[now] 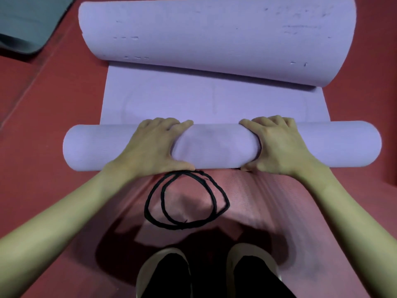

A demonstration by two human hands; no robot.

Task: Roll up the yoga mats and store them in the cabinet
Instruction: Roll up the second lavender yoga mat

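A person crouches on a red floor (53, 108), left hand (150, 147) and right hand (277, 145) cupped over the near roll of a lilac yoga mat (214, 100), fingers curled over the top and thumbs tucked beneath. The mat appears about half rolled: a flat stretch lies ahead, and its far end curls up in a loose roll of its own. Two black elastic loops (184, 203) wait on a pink mat (268, 201) by the person's shoes (165, 274). A grey mat (28, 24) lies unrolled at upper left. No cabinet is in view.
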